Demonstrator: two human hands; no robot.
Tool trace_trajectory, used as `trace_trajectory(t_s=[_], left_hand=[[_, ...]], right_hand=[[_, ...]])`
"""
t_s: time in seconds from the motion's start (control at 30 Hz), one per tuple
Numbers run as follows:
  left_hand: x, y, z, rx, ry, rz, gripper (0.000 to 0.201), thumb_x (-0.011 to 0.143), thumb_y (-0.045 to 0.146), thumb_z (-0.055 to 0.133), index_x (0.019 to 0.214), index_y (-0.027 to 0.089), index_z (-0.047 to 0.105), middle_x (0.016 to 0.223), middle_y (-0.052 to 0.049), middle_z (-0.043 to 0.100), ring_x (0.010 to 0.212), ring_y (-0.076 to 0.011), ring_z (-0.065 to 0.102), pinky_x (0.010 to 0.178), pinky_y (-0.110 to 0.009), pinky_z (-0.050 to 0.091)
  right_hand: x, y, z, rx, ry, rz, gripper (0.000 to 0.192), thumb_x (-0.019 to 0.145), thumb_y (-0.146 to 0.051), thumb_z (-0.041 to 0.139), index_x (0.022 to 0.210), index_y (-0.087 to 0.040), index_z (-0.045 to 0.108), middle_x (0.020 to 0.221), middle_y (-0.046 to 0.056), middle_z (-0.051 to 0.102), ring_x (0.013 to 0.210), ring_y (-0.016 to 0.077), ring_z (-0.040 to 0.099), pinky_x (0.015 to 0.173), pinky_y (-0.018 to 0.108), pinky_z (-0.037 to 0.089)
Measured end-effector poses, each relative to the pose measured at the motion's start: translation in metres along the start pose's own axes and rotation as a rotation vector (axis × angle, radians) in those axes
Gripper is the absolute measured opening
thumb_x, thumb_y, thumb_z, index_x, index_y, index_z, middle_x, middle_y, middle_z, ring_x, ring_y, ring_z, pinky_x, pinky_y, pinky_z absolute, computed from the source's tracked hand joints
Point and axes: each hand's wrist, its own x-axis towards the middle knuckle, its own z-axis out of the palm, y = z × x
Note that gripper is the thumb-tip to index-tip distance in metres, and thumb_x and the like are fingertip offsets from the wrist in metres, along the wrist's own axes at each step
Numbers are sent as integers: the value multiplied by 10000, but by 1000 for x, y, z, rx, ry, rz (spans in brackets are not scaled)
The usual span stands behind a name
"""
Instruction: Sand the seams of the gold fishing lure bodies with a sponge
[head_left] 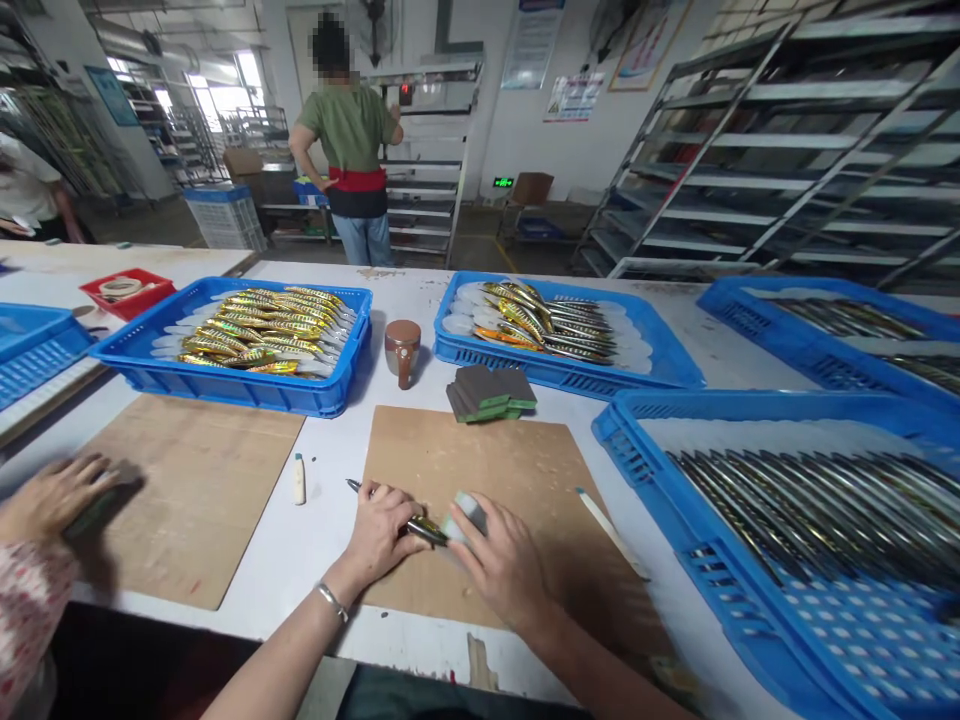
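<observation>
Left hand [382, 530] clamped on a lure [426, 530], right hand [502, 565] gripping a sanding block [469, 512], on the board [517, 470] near the bench's front edge.

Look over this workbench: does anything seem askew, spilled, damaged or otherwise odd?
Nothing stands out. The lures lie in rows in the blue trays, the sanding blocks sit stacked, and the left hand holds a lure on the board while the right hand presses a block to it.
</observation>
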Motion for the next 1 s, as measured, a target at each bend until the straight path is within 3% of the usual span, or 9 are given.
trace_trajectory(t_s=[0.13,0.3,0.4,0.57,0.73,0.9,1.0], left_hand=[[1,0,1,20,-9,24,575,937,769,499,1119,266,709,1073,-82,754,994,-261,603,991,-498,287],[2,-2,0,71,-7,28,573,985,735,437,1118,246,704,1058,-93,745,992,-264,591,983,-501,290],[2,-2,-2,75,-11,29,576,957,748,475,1133,250,705,1060,-87,747,989,-262,595,995,-503,288],[3,-7,-1,41,8,14,572,911,760,537,1114,258,719,1067,-82,749,996,-263,601,985,-496,298],[8,-9,-5,67,-22,-23,495,917,698,631,1122,257,728,1091,-74,747,1035,-264,609,1006,-491,312],[23,11,-27,306,-217,-81,244,1013,408,632,1167,239,719,1127,-84,729,1098,-269,610,988,-447,382],[32,34,-34,472,-318,-99,235,1021,343,568,1108,185,719,1090,-126,720,1065,-294,645,929,-430,443]], right_hand=[[-20,6,-7,-30,0,10,312,1040,-293,547,1292,-218,717,1338,184,612,1134,318,600,909,440,491],[41,-5,21,-17,-13,49,345,1022,-361,614,1337,-248,699,1302,163,639,1099,300,602,897,417,481],[61,15,27,-92,-42,148,340,998,-360,645,1313,-248,709,1244,160,674,1009,291,626,851,407,493],[17,64,8,-103,-13,275,345,1037,-354,542,1328,-222,672,1258,166,687,1075,314,657,873,429,529],[-26,68,-9,17,-33,362,445,1029,-382,503,1411,-159,552,1297,181,694,1176,325,668,955,465,555],[-27,62,-18,131,-70,438,407,1003,-404,503,1341,-190,578,1246,162,720,1152,316,689,960,462,563],[-15,66,-20,162,-51,448,420,1023,-420,489,1371,-195,562,1258,159,714,1180,314,680,982,464,558]])
